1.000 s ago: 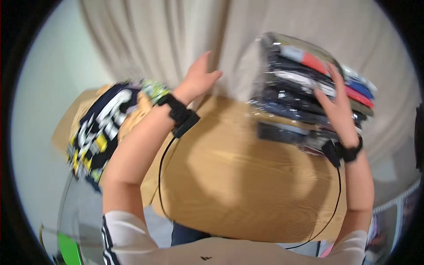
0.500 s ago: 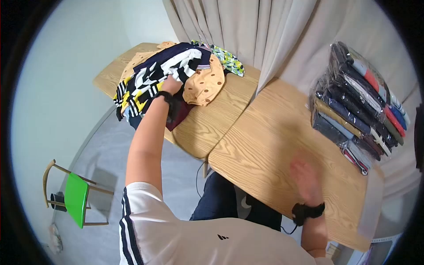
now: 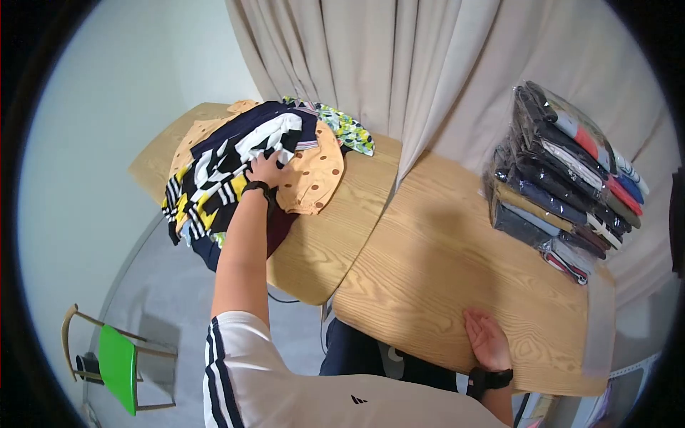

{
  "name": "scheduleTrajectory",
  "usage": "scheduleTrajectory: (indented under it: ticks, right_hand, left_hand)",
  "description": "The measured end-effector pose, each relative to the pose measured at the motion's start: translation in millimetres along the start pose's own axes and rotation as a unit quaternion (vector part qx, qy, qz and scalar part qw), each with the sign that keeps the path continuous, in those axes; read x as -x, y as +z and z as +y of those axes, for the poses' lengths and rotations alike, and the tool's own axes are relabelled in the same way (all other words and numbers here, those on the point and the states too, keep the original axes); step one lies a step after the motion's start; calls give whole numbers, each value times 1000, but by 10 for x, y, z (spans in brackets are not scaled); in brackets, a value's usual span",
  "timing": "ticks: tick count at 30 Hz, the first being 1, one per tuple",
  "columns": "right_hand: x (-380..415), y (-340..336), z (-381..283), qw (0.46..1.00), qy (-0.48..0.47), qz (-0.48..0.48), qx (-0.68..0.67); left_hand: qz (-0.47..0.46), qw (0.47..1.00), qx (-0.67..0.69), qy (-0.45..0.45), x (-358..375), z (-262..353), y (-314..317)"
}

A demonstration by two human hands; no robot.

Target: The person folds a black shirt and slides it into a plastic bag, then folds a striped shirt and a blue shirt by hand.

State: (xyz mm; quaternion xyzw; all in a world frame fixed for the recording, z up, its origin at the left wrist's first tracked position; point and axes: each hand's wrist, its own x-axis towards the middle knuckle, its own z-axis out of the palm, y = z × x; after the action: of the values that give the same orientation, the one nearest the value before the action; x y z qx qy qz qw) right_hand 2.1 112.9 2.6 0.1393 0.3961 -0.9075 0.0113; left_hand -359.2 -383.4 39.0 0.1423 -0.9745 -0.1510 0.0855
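Observation:
On the far left of the table lies a heap of loose clothes. My left hand (image 3: 266, 171) rests on it with the fingers spread, touching a black-and-white garment (image 3: 235, 153) with yellow parts. Beside that hand, an orange garment with brown dots (image 3: 314, 178) hangs out of the heap, and a navy garment (image 3: 246, 128) lies across its top. Dark red cloth (image 3: 280, 232) shows under my left wrist. My right hand (image 3: 489, 341) is near the table's front edge, palm turned up, fingers loosely extended, holding nothing.
A tall stack of folded clothes in clear plastic bags (image 3: 564, 178) stands at the right rear of the wooden table (image 3: 414, 271). Beige curtains (image 3: 357, 64) hang behind. A green-seated chair (image 3: 118, 364) stands on the floor at left. A patterned green-yellow cloth (image 3: 349, 132) lies behind the heap.
The fingers of my left hand have spread out over the black-and-white garment. My right hand has moved down toward the table's front edge. The view has shifted slightly.

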Motion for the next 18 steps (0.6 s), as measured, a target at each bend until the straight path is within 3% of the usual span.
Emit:
scheduleTrajectory:
  ticks: [3, 8, 11, 14, 16, 18]
  right_hand:
    - [0, -50, -48, 999, 34, -6, -41]
    - [-23, -99, -56, 997, 54, -1, -64]
    - [-50, -244, 8, 994, 63, -12, -92]
    - [-31, -178, -4, 995, 44, -43, -72]
    - [-16, -147, -2, 997, 36, -47, -49]
    - [-43, -198, 31, 997, 34, -45, -58]
  left_hand:
    - [-12, 996, -42, 81, -55, 300, 103]
    - [-41, 998, -49, 16, -397, 437, 323]
    - [88, 994, 31, 50, -433, 369, 249]
    - [258, 954, 126, 86, -448, 243, 54]
    - [291, 932, 210, 60, -320, 271, -223]
    - [276, 898, 330, 89, -93, 384, -543]
